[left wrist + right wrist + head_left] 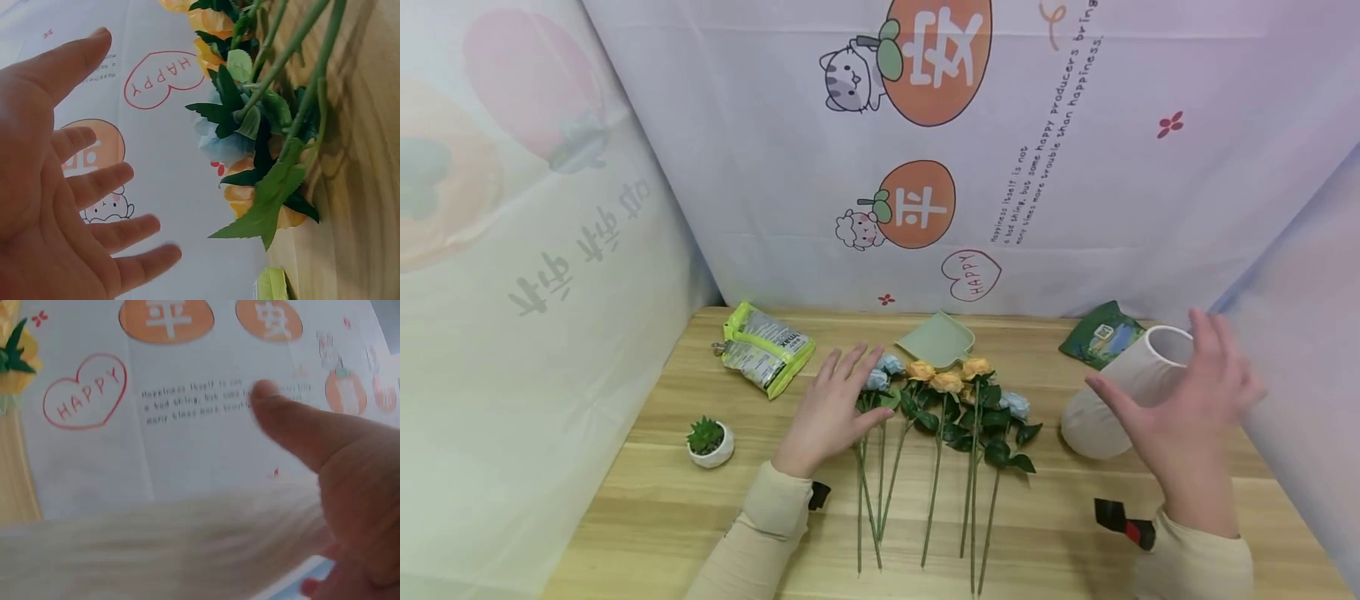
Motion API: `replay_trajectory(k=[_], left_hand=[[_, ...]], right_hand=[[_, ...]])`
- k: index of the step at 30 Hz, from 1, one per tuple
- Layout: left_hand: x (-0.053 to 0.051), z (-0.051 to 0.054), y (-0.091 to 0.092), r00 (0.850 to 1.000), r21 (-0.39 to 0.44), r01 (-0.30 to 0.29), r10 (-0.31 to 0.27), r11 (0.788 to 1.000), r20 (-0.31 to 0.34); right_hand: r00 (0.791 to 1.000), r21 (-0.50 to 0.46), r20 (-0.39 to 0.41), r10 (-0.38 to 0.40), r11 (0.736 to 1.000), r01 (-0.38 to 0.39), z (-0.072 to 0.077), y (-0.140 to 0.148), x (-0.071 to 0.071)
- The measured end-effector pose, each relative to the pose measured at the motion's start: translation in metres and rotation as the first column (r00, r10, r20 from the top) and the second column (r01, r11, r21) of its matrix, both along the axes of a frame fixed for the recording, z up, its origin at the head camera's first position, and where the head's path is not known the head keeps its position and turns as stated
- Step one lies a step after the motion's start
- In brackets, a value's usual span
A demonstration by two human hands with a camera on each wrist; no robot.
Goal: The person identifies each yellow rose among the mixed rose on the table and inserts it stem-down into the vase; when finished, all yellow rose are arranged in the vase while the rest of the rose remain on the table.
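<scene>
Blue and yellow artificial roses (pixel 946 382) with long green stems lie side by side on the table. My left hand (pixel 831 408) is over the leftmost blue flowers, fingers spread and holding nothing; in the left wrist view that hand (pixel 69 181) is apart from the blooms (pixel 228 137). At the right, a tall whitish vase (pixel 1097 417) leans to one side with its mouth up. My right hand (pixel 1195 417) is around its near right side, thumb and fingers wide apart; whether it touches is unclear. The right wrist view shows the vase's wall (pixel 156 550) blurred beside the hand (pixel 356 481).
A yellow-green packet (pixel 767 350) with a clip lies at the back left, a small potted succulent (pixel 711 446) in front of it. Behind the flowers is a pale green tray (pixel 936 337). A dark green pouch (pixel 1097 333) lies behind the vase. Printed cloth (pixel 775 167) hangs along the table's back edge.
</scene>
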State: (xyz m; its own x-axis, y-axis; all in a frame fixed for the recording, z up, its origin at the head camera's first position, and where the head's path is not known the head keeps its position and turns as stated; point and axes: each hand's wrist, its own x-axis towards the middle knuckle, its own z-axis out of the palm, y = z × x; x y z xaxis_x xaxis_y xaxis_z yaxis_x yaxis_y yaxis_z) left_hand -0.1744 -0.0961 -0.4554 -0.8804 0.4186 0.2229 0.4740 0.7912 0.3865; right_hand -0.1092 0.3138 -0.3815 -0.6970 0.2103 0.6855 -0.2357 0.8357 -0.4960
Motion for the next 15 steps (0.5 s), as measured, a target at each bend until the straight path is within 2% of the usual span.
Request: replay_trajectory(k=[1, 2, 4, 7, 8, 10, 12, 14, 15], left_hand=[[-0.001, 0.000, -0.001, 1.000, 0.023, 0.002, -0.002, 1.000, 0.001], [-0.001, 0.001, -0.002, 1.000, 0.038, -0.002, 0.002, 0.999, -0.001], [-0.002, 0.003, -0.004, 1.000, 0.075, -0.012, 0.012, 0.997, -0.004], [-0.003, 0.006, -0.005, 1.000, 0.134, -0.023, 0.021, 0.991, 0.013], [-0.002, 0.007, -0.004, 1.000, 0.168, -0.010, 0.005, 0.986, 0.029], [-0.001, 0.009, 0.001, 0.995, 0.258, 0.032, -0.057, 0.966, 0.088], [0.004, 0.009, 0.011, 0.977, 0.350, 0.077, -0.141, 0.934, 0.162], [0.011, 0.006, 0.024, 0.941, 0.437, 0.127, -0.248, 0.891, 0.231], [0.016, 0.003, 0.032, 0.923, 0.457, 0.145, -0.287, 0.877, 0.258]], right_hand=[[0.993, -0.039, 0.113, 0.014, 0.999, -0.010, -0.003, 0.010, 0.002], [0.977, -0.095, 0.209, 0.039, 0.995, -0.020, -0.006, 0.018, 0.002], [0.931, -0.211, 0.348, 0.108, 0.977, -0.034, -0.011, 0.033, 0.002], [0.868, -0.312, 0.458, 0.192, 0.949, -0.045, -0.016, 0.047, 0.002], [0.851, -0.317, 0.484, 0.203, 0.947, -0.045, -0.016, 0.050, 0.002], [0.833, -0.301, 0.514, 0.208, 0.952, -0.052, -0.017, 0.054, 0.003], [0.819, -0.276, 0.539, 0.195, 0.960, -0.047, -0.017, 0.055, 0.003], [0.817, -0.279, 0.543, 0.193, 0.959, -0.042, -0.016, 0.054, 0.003], [0.816, -0.283, 0.544, 0.195, 0.958, -0.041, -0.016, 0.053, 0.003]])
